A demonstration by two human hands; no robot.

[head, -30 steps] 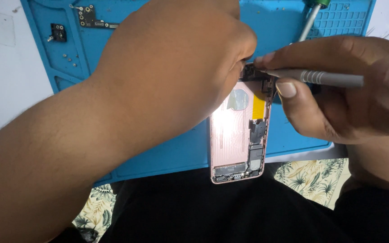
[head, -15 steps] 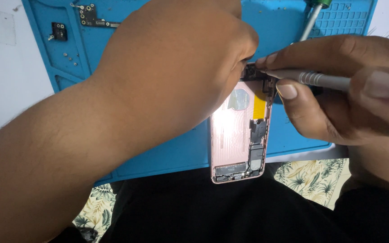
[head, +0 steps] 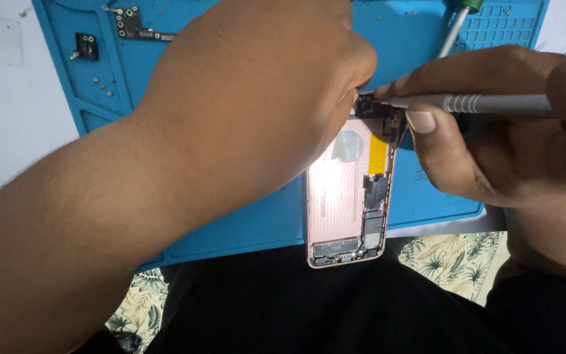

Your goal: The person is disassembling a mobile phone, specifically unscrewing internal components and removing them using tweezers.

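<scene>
While the opened phone shell [head: 346, 196] lies lengthwise over the near edge of the blue repair mat [head: 244, 216], its bottom end pokes out past the mat toward the person's lap. It's a rose-pink back housing with the screen off, showing a bare shiny panel, a round cutout, a yellow strip and some dark parts down the right side. The left hand [head: 263, 92] is bunched up over the top end, fingertips pinching at the small black component [head: 369, 106] there. The right hand [head: 492, 131] is clamped around a slim grey metal tool [head: 473, 103], tip right at that same corner.
</scene>
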